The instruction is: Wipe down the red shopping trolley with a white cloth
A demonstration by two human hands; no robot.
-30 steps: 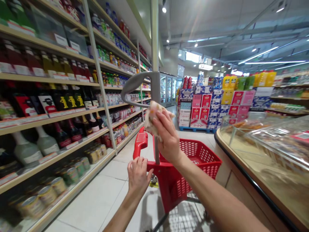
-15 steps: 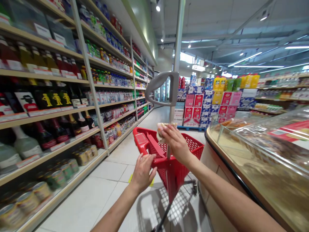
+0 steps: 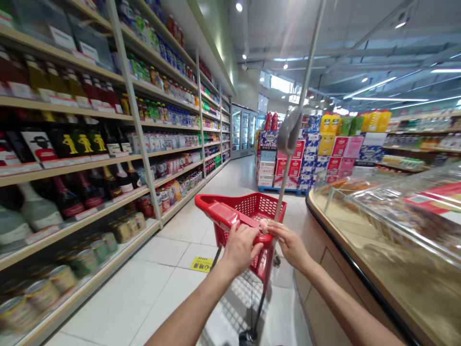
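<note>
A red shopping cart (image 3: 248,204) with a perforated basket stands in front of me, turned slightly left. My left hand (image 3: 242,247) is closed over its red handle bar. My right hand (image 3: 290,244) rests at the right end of the bar, fingers over a crumpled pale cloth (image 3: 264,226) pressed there. Most of the cloth is hidden under the fingers. Beside that hand a thin metal pole (image 3: 284,180) rises from the cart, leaning right. A grey loop grip (image 3: 289,130) is fixed on the pole, seen nearly edge-on.
Shelves of bottles and cans (image 3: 104,199) line the left side. A curved display counter (image 3: 326,240) with packaged food stands close on the right. Stacked drink boxes (image 3: 288,166) are ahead, with glass-door fridges (image 3: 243,127) farther back. A yellow floor sticker (image 3: 200,264) lies left of the cart.
The cart has swung round, its pole and grey grip turning and tilting right. My right hand has come down with the cloth from the pole to the bar; my left hand has shifted right.
</note>
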